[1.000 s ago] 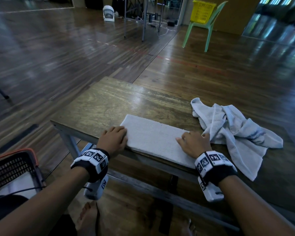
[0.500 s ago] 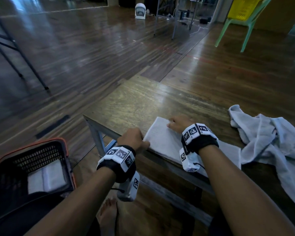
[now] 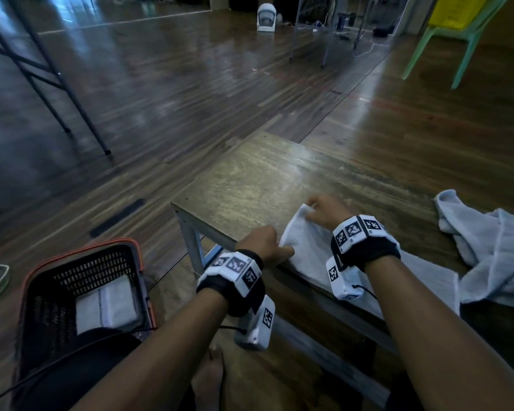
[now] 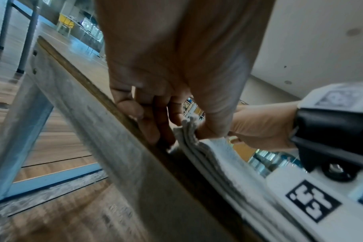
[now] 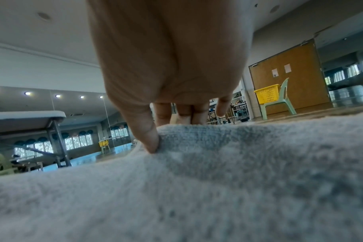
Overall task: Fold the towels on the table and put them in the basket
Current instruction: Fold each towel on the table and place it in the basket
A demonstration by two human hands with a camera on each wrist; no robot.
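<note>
A folded white towel lies along the near edge of the wooden table. My left hand pinches its near left corner, thumb over the stacked layers. My right hand pinches the far left corner, thumb pressed into the cloth. That left end is lifted a little off the table. A crumpled pale towel lies at the right. On the floor at my left stands a black basket with an orange rim, holding one folded towel.
A green chair with a yellow basket stands far right. A small white fan is on the floor far back. Folding table legs stand at the left. My bare foot is under the table.
My right hand has crossed from the towel's right end to its far left corner. Both hands now pinch the left end and have raised it. My head has turned left toward the basket.
</note>
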